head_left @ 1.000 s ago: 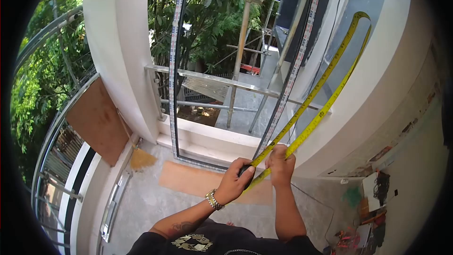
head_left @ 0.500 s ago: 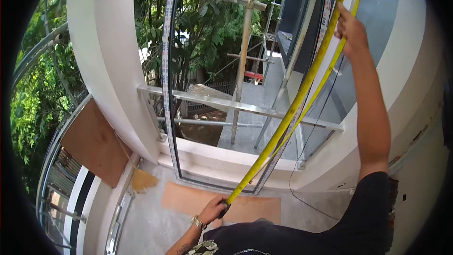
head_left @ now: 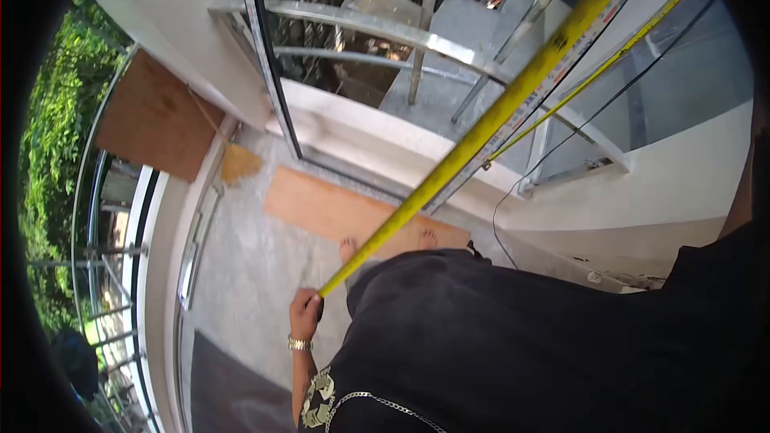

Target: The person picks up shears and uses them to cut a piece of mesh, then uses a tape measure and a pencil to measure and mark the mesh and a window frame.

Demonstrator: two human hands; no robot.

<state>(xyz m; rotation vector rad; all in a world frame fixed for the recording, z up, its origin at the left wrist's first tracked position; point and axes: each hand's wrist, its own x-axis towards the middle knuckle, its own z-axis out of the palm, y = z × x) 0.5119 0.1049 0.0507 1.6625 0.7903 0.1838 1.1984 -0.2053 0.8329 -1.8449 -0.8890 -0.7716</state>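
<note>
My left hand (head_left: 304,314), low and left of my body, is closed around the dark case of a tape measure (head_left: 321,306). From it the wide yellow tape blade (head_left: 449,164) runs up and to the right, out of the top of the view. A narrower yellow strand (head_left: 593,74) comes back down beside it, its end hanging near the right side of the window frame. That dark frame (head_left: 275,84), with printed protective film, stands upright in the wall opening. My right hand is out of view; only part of the right arm (head_left: 739,192) shows at the right edge.
My bare feet are on a brown board (head_left: 321,207) on the concrete floor. A broom head (head_left: 239,164) and a leaning brown panel (head_left: 164,116) are at the left. A metal rail (head_left: 377,26) crosses the opening, with scaffolding outside. A black cable (head_left: 553,162) hangs at the right.
My view has tilted down. My left hand has moved lower and left with the tape measure case, and the blade slants more. My right hand, earlier at the upper tape, has left the view.
</note>
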